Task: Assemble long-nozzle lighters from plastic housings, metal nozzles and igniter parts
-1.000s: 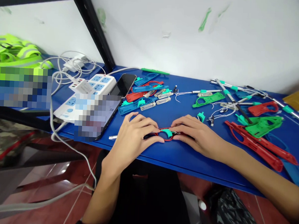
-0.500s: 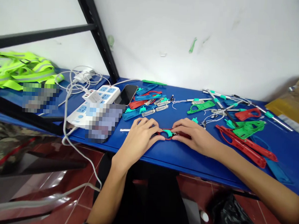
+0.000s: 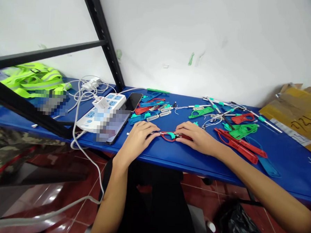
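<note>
A red lighter handle shell (image 3: 167,139) with an oval loop lies near the desk's front edge. Inside the loop sits a teal trigger (image 3: 172,135). My left hand (image 3: 140,136) is closed with thumb and fingers pinching a thin metal tube (image 3: 156,132) at the loop's left end; the tube's tip pokes out left of the hand. My right hand (image 3: 194,137) grips the shell's body from the right and covers most of it. Small dark and silvery parts show by the right fingertips, too small to make out.
Blue and red shells (image 3: 145,110) with clear tanks (image 3: 165,113) lie behind. Red shells (image 3: 239,147), green shells (image 3: 242,130) and metal tubes (image 3: 271,125) lie right. Left are phones (image 3: 134,100), a power strip (image 3: 114,101) and cables. A cardboard box (image 3: 296,110) stands far right.
The view has shifted, bringing the box in at right. My left fingers have drawn slightly left off the loop, so more of it and the metal tube show. My right hand keeps its grip.
</note>
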Demonstrator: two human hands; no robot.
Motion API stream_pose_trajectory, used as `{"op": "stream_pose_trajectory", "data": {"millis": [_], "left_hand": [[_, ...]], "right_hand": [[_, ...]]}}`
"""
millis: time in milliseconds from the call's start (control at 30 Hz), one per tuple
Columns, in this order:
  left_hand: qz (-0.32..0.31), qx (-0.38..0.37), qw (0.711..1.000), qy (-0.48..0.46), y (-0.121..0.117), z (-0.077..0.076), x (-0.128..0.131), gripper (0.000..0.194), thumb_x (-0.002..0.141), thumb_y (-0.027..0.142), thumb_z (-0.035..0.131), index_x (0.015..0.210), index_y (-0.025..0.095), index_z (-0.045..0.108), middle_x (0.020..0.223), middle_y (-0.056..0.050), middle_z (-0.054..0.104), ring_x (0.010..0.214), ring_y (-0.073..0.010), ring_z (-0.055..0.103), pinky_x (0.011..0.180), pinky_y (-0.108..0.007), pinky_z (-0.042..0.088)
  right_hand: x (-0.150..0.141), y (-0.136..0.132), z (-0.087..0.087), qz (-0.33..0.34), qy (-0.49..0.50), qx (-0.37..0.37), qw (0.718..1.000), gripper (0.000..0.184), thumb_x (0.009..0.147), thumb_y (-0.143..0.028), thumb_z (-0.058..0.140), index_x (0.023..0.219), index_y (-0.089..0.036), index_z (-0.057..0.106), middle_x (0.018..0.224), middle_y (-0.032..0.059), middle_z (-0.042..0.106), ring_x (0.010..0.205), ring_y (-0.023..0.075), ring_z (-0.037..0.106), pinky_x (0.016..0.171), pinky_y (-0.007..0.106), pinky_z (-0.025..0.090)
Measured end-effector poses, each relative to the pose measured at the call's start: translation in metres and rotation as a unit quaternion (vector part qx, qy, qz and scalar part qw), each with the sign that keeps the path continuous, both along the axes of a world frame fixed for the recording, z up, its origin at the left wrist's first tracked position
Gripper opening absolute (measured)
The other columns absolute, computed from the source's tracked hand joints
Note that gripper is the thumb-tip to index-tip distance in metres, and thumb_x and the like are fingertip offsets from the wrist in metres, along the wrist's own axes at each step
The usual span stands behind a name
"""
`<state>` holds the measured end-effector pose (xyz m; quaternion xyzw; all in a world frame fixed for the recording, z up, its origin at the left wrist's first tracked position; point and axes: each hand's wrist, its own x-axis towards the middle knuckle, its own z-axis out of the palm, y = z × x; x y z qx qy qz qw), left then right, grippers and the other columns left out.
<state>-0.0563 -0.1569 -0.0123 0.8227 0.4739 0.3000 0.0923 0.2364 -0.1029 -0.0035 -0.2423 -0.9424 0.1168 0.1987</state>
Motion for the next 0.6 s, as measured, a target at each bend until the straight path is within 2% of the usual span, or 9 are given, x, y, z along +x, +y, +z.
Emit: {"op": "stream_pose_trajectory", "data": {"millis": [100,200,300,400,500,600], "left_hand": [[-0.016,-0.002,1.0,0.001,0.001,-0.001,0.004,0.022,0.113,0.035,0.061,0.117,0.023,0.08,0.122,-0.007,0.082,0.115,-0.0235,0.072,0.111,-0.046,0.047],[-0.012,0.0,1.0,-0.012,0.0,-0.002,0.005,0.022,0.112,0.036,0.063,0.12,0.023,0.078,0.125,-0.008,0.081,0.119,-0.0247,0.071,0.113,-0.047,0.047],[-0.01,0.002,1.0,-0.027,0.001,-0.004,0.004,0.022,0.112,0.037,0.063,0.122,0.023,0.077,0.126,-0.008,0.08,0.121,-0.0257,0.07,0.113,-0.047,0.048],[-0.022,0.005,0.999,-0.038,0.002,-0.005,0.003,0.022,0.113,0.035,0.062,0.121,0.022,0.076,0.125,-0.008,0.08,0.121,-0.0254,0.069,0.114,-0.047,0.048],[-0.028,0.002,0.999,-0.042,0.003,-0.006,0.004,0.021,0.113,0.034,0.061,0.12,0.021,0.077,0.125,-0.008,0.08,0.122,-0.0253,0.068,0.114,-0.047,0.048],[-0.022,-0.003,0.999,-0.046,0.003,-0.006,0.003,0.022,0.113,0.035,0.061,0.122,0.022,0.076,0.126,-0.008,0.079,0.123,-0.0256,0.067,0.115,-0.048,0.048]], "right_hand": [[0.008,-0.003,0.005,-0.021,-0.002,0.041,0.999,0.04,0.112,-0.045,0.062,0.143,-0.022,0.071,0.139,0.0163,0.073,0.127,0.0306,0.069,0.106,0.052,0.057],[0.041,-0.013,0.012,-0.117,0.04,0.127,0.984,0.042,0.113,-0.038,0.06,0.151,-0.022,0.066,0.148,0.0181,0.07,0.136,0.0336,0.065,0.112,0.058,0.054],[0.096,-0.032,0.014,-0.247,0.037,0.183,0.951,0.032,0.113,-0.033,0.059,0.138,-0.021,0.074,0.138,0.0177,0.076,0.126,0.0351,0.07,0.106,0.058,0.055],[0.145,-0.054,0.008,-0.321,-0.063,0.189,0.926,0.031,0.114,-0.036,0.055,0.114,-0.021,0.082,0.112,0.0145,0.083,0.102,0.0336,0.074,0.09,0.052,0.056],[0.169,-0.069,-0.003,-0.375,-0.117,0.208,0.896,0.035,0.114,-0.042,0.055,0.119,-0.02,0.082,0.119,0.0175,0.082,0.099,0.0363,0.074,0.08,0.049,0.054],[0.177,-0.073,-0.009,-0.381,-0.123,0.207,0.893,0.032,0.113,-0.036,0.057,0.123,-0.017,0.08,0.124,0.0216,0.081,0.099,0.0361,0.076,0.078,0.047,0.054]]}}
